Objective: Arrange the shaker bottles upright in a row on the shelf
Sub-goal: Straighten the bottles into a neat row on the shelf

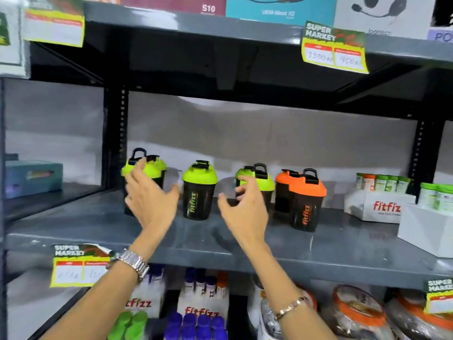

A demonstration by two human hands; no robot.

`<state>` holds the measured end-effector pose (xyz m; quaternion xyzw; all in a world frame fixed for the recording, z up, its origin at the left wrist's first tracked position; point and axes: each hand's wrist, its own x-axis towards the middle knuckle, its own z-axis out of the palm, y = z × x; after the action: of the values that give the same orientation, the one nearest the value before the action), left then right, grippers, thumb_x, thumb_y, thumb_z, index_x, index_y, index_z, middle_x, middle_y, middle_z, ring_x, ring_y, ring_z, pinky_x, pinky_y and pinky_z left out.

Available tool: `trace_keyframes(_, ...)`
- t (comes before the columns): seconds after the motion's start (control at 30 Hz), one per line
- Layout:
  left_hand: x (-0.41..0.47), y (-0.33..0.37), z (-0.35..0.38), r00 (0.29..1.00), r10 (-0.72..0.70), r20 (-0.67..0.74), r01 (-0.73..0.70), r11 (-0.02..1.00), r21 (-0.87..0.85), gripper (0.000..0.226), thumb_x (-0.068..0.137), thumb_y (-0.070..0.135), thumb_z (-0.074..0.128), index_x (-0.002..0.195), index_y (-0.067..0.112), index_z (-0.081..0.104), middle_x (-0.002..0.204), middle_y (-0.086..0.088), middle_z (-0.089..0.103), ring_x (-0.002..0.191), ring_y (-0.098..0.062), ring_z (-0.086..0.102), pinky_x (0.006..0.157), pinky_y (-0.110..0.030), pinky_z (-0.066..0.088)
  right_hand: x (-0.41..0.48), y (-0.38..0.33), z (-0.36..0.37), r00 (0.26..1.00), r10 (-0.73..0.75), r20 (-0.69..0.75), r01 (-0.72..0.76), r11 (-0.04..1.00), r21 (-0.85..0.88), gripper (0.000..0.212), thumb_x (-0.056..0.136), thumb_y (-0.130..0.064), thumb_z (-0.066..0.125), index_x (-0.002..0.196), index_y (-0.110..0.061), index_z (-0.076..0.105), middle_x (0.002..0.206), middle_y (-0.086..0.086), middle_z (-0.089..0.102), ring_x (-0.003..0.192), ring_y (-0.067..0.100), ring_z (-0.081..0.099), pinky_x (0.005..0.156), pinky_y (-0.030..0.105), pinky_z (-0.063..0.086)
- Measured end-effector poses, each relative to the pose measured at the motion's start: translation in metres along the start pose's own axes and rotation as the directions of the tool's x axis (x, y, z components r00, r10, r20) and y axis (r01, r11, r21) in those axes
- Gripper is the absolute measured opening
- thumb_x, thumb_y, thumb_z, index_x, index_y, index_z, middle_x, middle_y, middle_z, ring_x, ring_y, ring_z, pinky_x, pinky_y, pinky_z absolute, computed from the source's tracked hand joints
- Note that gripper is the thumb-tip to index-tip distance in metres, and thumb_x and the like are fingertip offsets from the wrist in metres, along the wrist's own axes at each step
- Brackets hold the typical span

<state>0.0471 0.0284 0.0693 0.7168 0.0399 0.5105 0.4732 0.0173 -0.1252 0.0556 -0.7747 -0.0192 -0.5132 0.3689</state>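
Note:
Several black shaker bottles stand upright on the grey middle shelf. The left green-lidded shaker is half hidden behind my left hand, which is open with fingers spread just in front of it. The middle green-lidded shaker stands alone between my hands. My right hand is open in front of the right green-lidded shaker. Two orange-lidded shakers stand together further right. Neither hand holds anything.
White fitfizz boxes of small tubes sit at the shelf's right end, with a plain white box in front. A teal box lies on the neighbouring left shelf. Price tags hang from shelf edges. Lower shelf holds tubes and jars.

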Motion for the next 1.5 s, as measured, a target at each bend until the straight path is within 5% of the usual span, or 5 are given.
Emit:
trace_keyframes(0.1, 0.023, -0.034, -0.005, 0.981, -0.179, 0.079, 0.168, 0.977, 0.131, 0.098, 0.060, 0.022, 0.085, 0.136, 0.007, 0.026, 0.134, -0.022, 0.037, 0.123, -0.040, 0.036, 0.095, -0.057, 0.034, 0.001, -0.012, 0.039, 0.928, 0.194, 0.317, -0.191, 0.981, -0.041, 0.078, 0.069, -0.045, 0.072, 0.129, -0.013, 0.034, 0.129, 0.010, 0.047, 0.118, 0.029, 0.050, 0.090, 0.039, 0.044)
trace_keyframes(0.2, 0.040, -0.064, -0.006, 0.924, -0.319, 0.212, 0.272, 0.936, 0.223, 0.114, 0.055, 0.028, 0.089, 0.139, 0.000, 0.017, 0.138, -0.027, 0.030, 0.127, -0.043, 0.031, 0.099, -0.054, 0.032, 0.006, -0.018, 0.065, 0.803, 0.395, 0.446, -0.407, 0.911, -0.073, 0.098, 0.064, -0.046, 0.077, 0.137, -0.007, 0.023, 0.144, 0.017, 0.031, 0.129, 0.036, 0.040, 0.097, 0.042, 0.039)
trace_keyframes(0.37, 0.060, -0.089, -0.001, 0.861, -0.327, 0.389, 0.267, 0.943, 0.201, 0.117, 0.055, 0.027, 0.089, 0.137, -0.005, 0.013, 0.140, -0.029, 0.030, 0.129, -0.041, 0.031, 0.101, -0.048, 0.034, 0.013, -0.008, 0.083, 0.781, 0.477, 0.403, -0.461, 0.876, -0.143, 0.102, 0.060, -0.042, 0.081, 0.135, -0.003, 0.024, 0.144, 0.021, 0.031, 0.129, 0.038, 0.040, 0.097, 0.042, 0.040)
trace_keyframes(0.7, 0.070, -0.100, 0.006, 0.861, -0.221, 0.457, 0.164, 0.973, 0.161, 0.084, 0.063, 0.026, 0.085, 0.121, -0.001, 0.030, 0.128, -0.024, 0.047, 0.115, -0.041, 0.048, 0.090, -0.044, 0.041, 0.019, 0.001, 0.098, 0.797, 0.460, 0.390, -0.471, 0.879, -0.074, 0.068, 0.059, -0.032, 0.082, 0.111, -0.010, 0.043, 0.122, 0.011, 0.058, 0.109, 0.030, 0.057, 0.084, 0.036, 0.047)
trace_keyframes(1.5, 0.085, -0.109, -0.002, 0.835, -0.222, 0.503, 0.155, 0.973, 0.173, 0.088, 0.061, 0.032, 0.086, 0.123, 0.003, 0.032, 0.124, -0.020, 0.052, 0.115, -0.037, 0.048, 0.092, -0.043, 0.041, 0.016, 0.001, 0.100, 0.814, 0.426, 0.396, -0.453, 0.891, -0.027, 0.062, 0.057, -0.031, 0.080, 0.104, -0.015, 0.044, 0.114, 0.008, 0.061, 0.102, 0.028, 0.059, 0.085, 0.037, 0.050)
